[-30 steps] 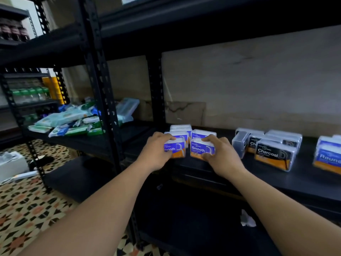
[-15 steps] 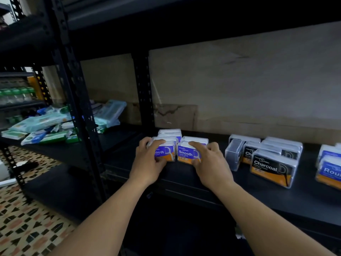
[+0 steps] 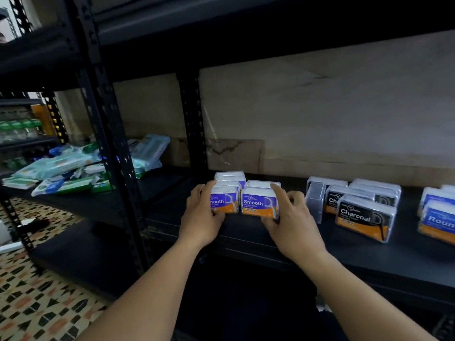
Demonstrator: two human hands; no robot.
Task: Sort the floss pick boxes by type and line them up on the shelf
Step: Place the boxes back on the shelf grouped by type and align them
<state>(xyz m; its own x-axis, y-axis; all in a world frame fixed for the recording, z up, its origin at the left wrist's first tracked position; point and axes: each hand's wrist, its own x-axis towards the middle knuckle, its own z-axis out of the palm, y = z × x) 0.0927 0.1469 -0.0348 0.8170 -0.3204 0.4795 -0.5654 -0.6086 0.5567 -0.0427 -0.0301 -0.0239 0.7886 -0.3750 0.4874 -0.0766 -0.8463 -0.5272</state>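
Two rows of purple-and-orange "Smooth" floss pick boxes stand on the black shelf [image 3: 246,232]. My left hand [image 3: 202,217] grips the front box of the left row [image 3: 225,201]. My right hand [image 3: 293,222] grips the front box of the right row [image 3: 257,204], thumb below and fingers on its top right corner. The two front boxes stand side by side, nearly touching. To the right sit black "Charcoal" boxes [image 3: 364,217], one clear box turned sideways [image 3: 315,200], and blue "Round" boxes [image 3: 437,220] at the frame's edge.
A black upright post [image 3: 108,134] stands left of my hands. Beyond it, a neighbouring shelf holds a heap of green and blue soft packs [image 3: 64,171]. A dark upper shelf hangs overhead. Patterned floor tiles [image 3: 37,299] show at the lower left.
My view has shifted slightly, so the shelf sits lower in frame. Both hands stay on the two front Smooth boxes, which now stand a little closer together and squarer to the shelf edge.
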